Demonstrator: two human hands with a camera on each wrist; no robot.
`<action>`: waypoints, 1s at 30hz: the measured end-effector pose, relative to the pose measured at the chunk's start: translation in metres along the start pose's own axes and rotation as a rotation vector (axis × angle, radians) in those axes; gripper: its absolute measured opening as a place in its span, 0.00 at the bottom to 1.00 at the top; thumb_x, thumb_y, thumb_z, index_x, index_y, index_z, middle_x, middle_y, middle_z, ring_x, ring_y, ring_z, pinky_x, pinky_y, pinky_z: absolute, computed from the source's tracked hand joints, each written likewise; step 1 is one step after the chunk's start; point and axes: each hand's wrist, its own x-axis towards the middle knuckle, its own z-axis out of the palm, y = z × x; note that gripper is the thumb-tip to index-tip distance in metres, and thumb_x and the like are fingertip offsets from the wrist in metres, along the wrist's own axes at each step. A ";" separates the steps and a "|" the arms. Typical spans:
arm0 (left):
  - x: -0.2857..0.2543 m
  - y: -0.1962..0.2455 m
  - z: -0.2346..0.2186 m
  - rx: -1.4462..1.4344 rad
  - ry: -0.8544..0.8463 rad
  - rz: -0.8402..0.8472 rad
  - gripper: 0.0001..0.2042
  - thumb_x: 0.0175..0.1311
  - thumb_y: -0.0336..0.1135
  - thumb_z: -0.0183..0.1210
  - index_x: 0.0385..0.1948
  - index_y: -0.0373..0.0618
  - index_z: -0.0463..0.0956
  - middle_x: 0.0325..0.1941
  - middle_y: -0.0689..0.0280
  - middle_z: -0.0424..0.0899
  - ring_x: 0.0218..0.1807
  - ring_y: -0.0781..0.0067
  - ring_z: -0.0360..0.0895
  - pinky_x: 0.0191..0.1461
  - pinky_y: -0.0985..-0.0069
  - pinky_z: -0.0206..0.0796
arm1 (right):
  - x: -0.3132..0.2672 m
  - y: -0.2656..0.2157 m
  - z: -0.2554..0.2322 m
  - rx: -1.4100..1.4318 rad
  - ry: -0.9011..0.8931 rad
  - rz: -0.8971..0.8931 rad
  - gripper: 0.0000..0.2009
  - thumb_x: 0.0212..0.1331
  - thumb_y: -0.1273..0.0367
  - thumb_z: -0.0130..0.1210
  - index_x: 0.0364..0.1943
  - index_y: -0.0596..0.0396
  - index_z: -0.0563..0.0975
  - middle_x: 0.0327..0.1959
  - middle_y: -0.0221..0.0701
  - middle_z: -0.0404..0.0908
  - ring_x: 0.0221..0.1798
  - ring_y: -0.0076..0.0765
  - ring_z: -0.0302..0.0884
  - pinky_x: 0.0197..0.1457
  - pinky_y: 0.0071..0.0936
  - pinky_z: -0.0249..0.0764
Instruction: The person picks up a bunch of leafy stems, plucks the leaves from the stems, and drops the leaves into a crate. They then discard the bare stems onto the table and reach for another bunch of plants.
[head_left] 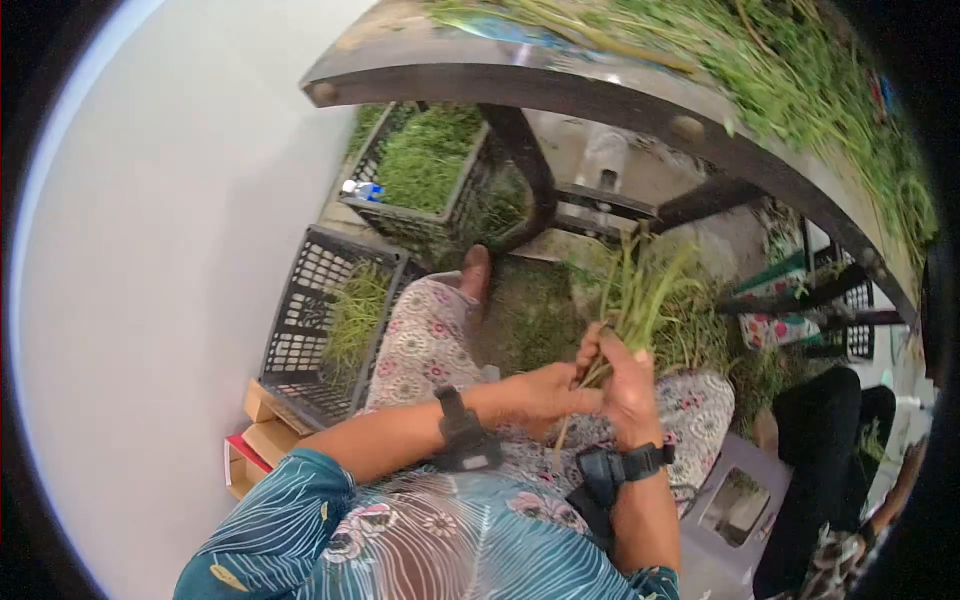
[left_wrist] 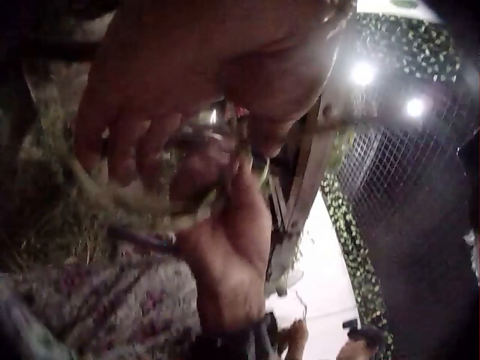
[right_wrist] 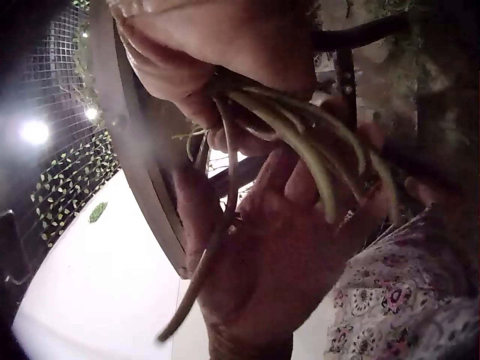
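Observation:
A bunch of green stems (head_left: 640,300) stands upright in my right hand (head_left: 625,385), whose fingers curl round its lower part. My left hand (head_left: 540,395) is just beside it, at the lower stem ends. In the right wrist view, several cut stems (right_wrist: 319,176) hang from under the right hand (right_wrist: 225,52), and the left hand (right_wrist: 270,255) lies behind them, palm facing the camera, fingers spread and slightly bent. The left wrist view has the left hand (left_wrist: 187,67) over the right hand (left_wrist: 232,247), blurred; contact between left fingers and stems is partly hidden.
Greens cover the wooden table (head_left: 480,85) at the top. Two black crates (head_left: 300,320) with greens stand at the left, near cardboard boxes (head_left: 270,440). Cuttings lie on the floor (head_left: 530,310). A lilac stool (head_left: 735,500) and another person's dark-clothed legs (head_left: 815,470) are at the right.

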 end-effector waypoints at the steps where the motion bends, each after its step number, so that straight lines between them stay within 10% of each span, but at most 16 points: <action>1: -0.001 0.001 0.007 0.024 -0.050 -0.112 0.15 0.61 0.43 0.47 0.30 0.37 0.71 0.31 0.68 0.74 0.31 0.79 0.67 0.33 0.78 0.60 | -0.001 -0.001 -0.001 -0.019 -0.018 0.013 0.08 0.54 0.73 0.53 0.37 0.60 0.71 0.29 0.31 0.74 0.29 0.28 0.71 0.32 0.24 0.70; 10: -0.022 0.015 0.006 0.241 -0.202 -0.085 0.16 0.61 0.41 0.46 0.20 0.38 0.67 0.17 0.71 0.65 0.22 0.81 0.60 0.26 0.78 0.56 | 0.001 -0.019 -0.042 0.711 -0.070 -0.094 0.07 0.58 0.69 0.49 0.37 0.58 0.70 0.30 0.31 0.75 0.29 0.28 0.70 0.34 0.27 0.71; 13: -0.039 0.017 0.001 0.423 -0.192 -0.031 0.15 0.61 0.41 0.47 0.22 0.37 0.67 0.17 0.69 0.65 0.22 0.80 0.59 0.25 0.76 0.56 | 0.015 -0.024 -0.084 0.634 -0.094 -0.362 0.09 0.61 0.66 0.45 0.38 0.56 0.70 0.34 0.31 0.75 0.36 0.30 0.73 0.39 0.29 0.72; 16: -0.049 0.011 -0.001 0.455 -0.139 -0.012 0.14 0.61 0.41 0.48 0.23 0.37 0.67 0.16 0.69 0.65 0.21 0.80 0.60 0.25 0.75 0.57 | 0.009 -0.034 -0.078 0.559 0.495 -0.263 0.10 0.63 0.64 0.42 0.39 0.55 0.69 0.32 0.30 0.74 0.42 0.33 0.74 0.47 0.32 0.72; 21: -0.064 0.031 0.009 0.290 0.046 0.077 0.14 0.61 0.40 0.47 0.23 0.38 0.68 0.16 0.70 0.66 0.21 0.81 0.63 0.25 0.78 0.59 | 0.000 -0.026 -0.070 0.320 0.334 -0.093 0.24 0.61 0.60 0.45 0.57 0.55 0.54 0.58 0.44 0.58 0.59 0.57 0.58 0.60 0.58 0.55; 30: -0.071 0.015 -0.007 0.355 0.257 0.035 0.12 0.60 0.39 0.48 0.22 0.39 0.67 0.16 0.66 0.70 0.18 0.77 0.68 0.22 0.75 0.60 | -0.008 -0.027 -0.059 0.142 0.222 -0.068 0.32 0.60 0.52 0.45 0.61 0.55 0.50 0.58 0.45 0.63 0.62 0.44 0.59 0.63 0.49 0.51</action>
